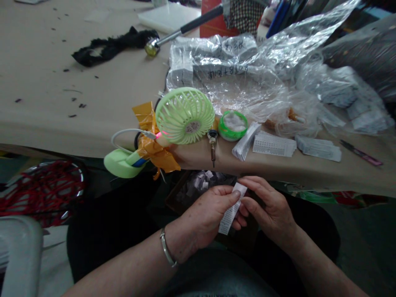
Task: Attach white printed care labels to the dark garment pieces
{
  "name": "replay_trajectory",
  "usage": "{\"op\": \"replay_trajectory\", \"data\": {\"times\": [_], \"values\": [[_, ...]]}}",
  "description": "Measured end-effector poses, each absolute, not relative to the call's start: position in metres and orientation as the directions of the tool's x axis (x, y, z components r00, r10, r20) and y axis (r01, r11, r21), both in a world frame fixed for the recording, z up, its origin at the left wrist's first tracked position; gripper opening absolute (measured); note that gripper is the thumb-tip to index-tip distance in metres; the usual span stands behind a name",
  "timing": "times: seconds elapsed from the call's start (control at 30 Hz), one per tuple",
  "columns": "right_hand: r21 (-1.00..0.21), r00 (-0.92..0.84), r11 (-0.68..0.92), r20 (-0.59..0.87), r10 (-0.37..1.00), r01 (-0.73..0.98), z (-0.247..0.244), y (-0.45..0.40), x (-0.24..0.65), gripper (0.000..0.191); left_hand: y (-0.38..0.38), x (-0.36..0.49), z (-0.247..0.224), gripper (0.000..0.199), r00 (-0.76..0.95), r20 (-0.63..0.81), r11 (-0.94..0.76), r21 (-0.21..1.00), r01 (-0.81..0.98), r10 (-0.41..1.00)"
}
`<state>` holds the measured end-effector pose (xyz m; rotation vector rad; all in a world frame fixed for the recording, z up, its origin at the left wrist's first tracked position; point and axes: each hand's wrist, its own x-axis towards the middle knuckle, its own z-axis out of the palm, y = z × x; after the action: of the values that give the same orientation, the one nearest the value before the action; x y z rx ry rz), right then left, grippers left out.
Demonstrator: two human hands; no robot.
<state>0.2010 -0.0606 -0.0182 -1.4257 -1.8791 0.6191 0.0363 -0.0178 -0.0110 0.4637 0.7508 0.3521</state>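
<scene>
A narrow white printed label strip [228,217] slants between my hands, above my lap and just off the table's edge. My left hand [213,206], with a metal bangle on its wrist, pinches the strip between thumb and fingers. Beside the strip's upper end is my right hand [269,204], its thumb and fingertips bent toward the strip's edge; whether they grip it is hard to tell. Below the table edge, a box of small white paper pieces [201,181] lies behind my left hand. Stacks of printed labels [274,144] rest on the table edge.
A green fan [185,115] is taped at the table edge [62,136]. Right of it are a soldering-iron-like tool [213,144], a green tub [232,126] of white fluff, plastic bags [235,86] and a pink-black pen [361,153]. A hammer [185,31] and black cloth [114,46] lie farther back.
</scene>
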Motion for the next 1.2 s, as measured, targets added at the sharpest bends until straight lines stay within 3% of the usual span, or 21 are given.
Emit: {"op": "replay_trajectory", "data": {"times": [0.13,0.23,0.33,0.43,0.67,0.8,0.93,1.2], "values": [[-0.845,-0.063,0.149,0.136,0.989,0.513,-0.018,-0.059,0.196,0.038,-0.019,0.033,-0.009,0.021,0.678,-0.559,0.835,0.529,-0.151,0.477],[-0.966,0.059,-0.059,-0.046,0.997,0.251,-0.018,-0.055,0.189,0.026,-0.019,0.03,-0.007,0.022,0.66,-0.54,0.804,0.569,-0.172,0.523],[-0.98,0.063,-0.2,-0.199,0.978,0.008,-0.019,-0.049,0.182,0.015,-0.02,0.026,-0.005,0.023,0.626,-0.531,0.765,0.621,-0.172,0.572],[-0.969,0.051,-0.236,-0.24,0.97,-0.077,-0.022,-0.044,0.176,0.015,-0.021,0.023,-0.006,0.021,0.58,-0.532,0.732,0.659,-0.173,0.617],[-0.978,0.033,-0.205,-0.207,0.978,-0.045,-0.02,-0.034,0.161,0.016,-0.022,0.015,-0.001,0.024,0.484,-0.512,0.643,0.752,-0.149,0.71],[-0.981,-0.004,-0.183,-0.183,0.983,-0.07,-0.012,-0.029,0.151,0.015,-0.017,0.009,0.001,0.025,0.43,-0.395,0.491,0.861,-0.136,0.812],[-0.995,0.018,-0.092,-0.091,0.996,0.033,-0.006,-0.021,0.146,0.011,-0.011,0.002,-0.001,0.016,0.311,-0.271,0.293,0.956,-0.025,0.911],[-0.973,0.039,-0.01,-0.001,0.999,0.23,-0.003,-0.011,0.146,0.009,-0.002,-0.003,0.003,0.013,0.205,-0.13,0.097,0.982,0.164,0.97]]}}
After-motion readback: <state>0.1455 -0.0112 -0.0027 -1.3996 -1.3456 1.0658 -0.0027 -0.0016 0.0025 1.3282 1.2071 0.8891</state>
